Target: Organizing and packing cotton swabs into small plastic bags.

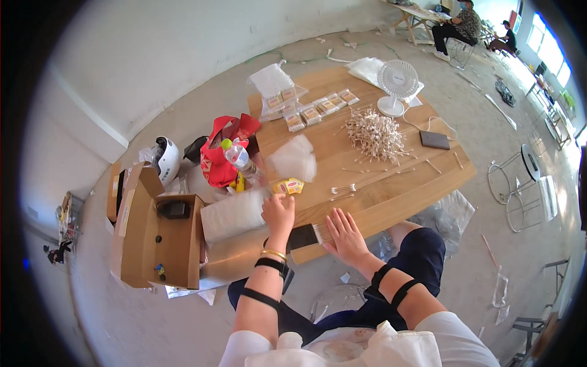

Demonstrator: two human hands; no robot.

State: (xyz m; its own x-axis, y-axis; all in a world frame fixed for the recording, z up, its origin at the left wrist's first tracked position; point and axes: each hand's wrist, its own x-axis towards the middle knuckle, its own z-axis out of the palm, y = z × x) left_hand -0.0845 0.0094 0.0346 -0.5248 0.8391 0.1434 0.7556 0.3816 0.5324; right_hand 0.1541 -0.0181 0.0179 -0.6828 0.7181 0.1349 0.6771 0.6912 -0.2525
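Note:
My left hand (pixel 278 211) is curled over the near left corner of the wooden table (pixel 391 183), touching a stack of clear plastic bags (pixel 232 214). My right hand (pixel 345 235) lies flat with fingers spread on the table's near edge, pressing a small clear packet with a dark header strip (pixel 309 234). A few cotton swabs (pixel 343 189) lie just beyond my hands. A large heap of cotton swabs (pixel 374 136) sits mid-table. Another loose bunch of clear bags (pixel 295 158) lies ahead of my left hand, beside small yellow packets (pixel 288 186).
Filled swab packets (pixel 318 109) line the far side, near a white desk fan (pixel 396 85) and a dark power bank (pixel 435 139). A red bag with a bottle (pixel 223 153), an open cardboard box (pixel 159 235) and a white helmet (pixel 166 159) stand left. People sit far back.

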